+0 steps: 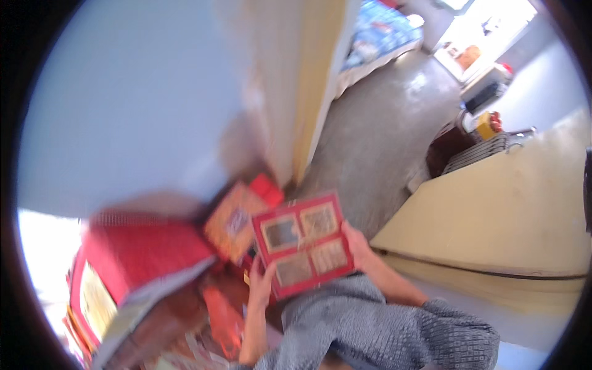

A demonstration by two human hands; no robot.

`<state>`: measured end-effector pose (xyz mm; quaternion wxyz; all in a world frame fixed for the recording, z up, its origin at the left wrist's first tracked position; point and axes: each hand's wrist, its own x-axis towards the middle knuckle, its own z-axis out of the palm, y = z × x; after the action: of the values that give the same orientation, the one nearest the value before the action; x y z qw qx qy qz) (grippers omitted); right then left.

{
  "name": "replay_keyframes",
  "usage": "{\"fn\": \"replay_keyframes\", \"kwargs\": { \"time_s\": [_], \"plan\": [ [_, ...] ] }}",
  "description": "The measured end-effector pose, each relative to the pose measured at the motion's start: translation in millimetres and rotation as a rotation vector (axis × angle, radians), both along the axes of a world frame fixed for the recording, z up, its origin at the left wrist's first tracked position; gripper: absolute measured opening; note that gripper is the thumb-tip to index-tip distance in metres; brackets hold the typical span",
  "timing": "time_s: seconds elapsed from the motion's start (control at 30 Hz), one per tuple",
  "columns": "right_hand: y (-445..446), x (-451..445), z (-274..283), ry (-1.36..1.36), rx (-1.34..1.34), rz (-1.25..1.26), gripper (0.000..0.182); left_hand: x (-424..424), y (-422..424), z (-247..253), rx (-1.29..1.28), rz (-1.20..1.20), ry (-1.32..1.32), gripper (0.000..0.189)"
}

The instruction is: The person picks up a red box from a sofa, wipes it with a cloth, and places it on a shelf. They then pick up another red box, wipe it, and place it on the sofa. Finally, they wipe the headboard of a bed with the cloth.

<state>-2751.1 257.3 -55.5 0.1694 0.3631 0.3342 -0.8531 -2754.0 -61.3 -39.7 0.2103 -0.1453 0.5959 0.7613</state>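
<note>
Both hands hold a flat red panel (303, 245), which looks like a box or a frame. Four picture-like rectangles with pale borders fill its face, blurred too much to read. My left hand (261, 283) grips its lower left edge, the thumb lying on the face. At the right edge, my right hand (356, 244) has hold of it, fingers partly hidden behind. The panel is tilted, in front of my grey patterned garment (356, 314). Just behind its left side are an orange box (235, 222) with a pale label and a small bright red box (267, 189).
A red cloth-like cover (148, 254) lies at the left, above an orange-red bag (224, 319). Beside me at right stands a cream panel (499, 208). Past the yellowish door frame (314, 83), a grey floor (374, 125) leads towards a bed (384, 37).
</note>
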Motion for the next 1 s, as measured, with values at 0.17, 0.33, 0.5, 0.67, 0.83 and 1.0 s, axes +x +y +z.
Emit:
{"fn": "replay_keyframes", "kwargs": {
  "time_s": [0.17,0.33,0.5,0.67,0.83,1.0],
  "plan": [
    [71.4,-30.4,-10.5,-0.105,0.123,-0.079,0.059,-57.4,76.3,7.4,-0.011,-0.034,0.083,0.052],
    [153.8,-69.8,-0.1,-0.083,0.239,-0.124,0.059,-131.3,149.5,-5.7,0.188,-0.143,-0.051,0.044],
    [265.7,-106.6,13.8,-0.064,0.211,-0.198,0.059,-198.2,270.8,12.7,0.249,-0.284,-0.121,0.037],
    [346.8,-126.1,35.8,-0.063,0.291,-0.222,0.066,-238.1,368.8,46.5,0.275,-0.363,-0.132,0.04],
    [392.8,-128.0,33.3,-0.102,0.29,-0.292,0.069,-272.5,432.8,50.4,0.264,-0.477,-0.177,0.041],
    [432.4,-136.7,-0.5,-0.155,0.355,-0.341,0.07,-315.8,486.5,23.0,0.219,-0.597,-0.217,0.044]
  ]
}}
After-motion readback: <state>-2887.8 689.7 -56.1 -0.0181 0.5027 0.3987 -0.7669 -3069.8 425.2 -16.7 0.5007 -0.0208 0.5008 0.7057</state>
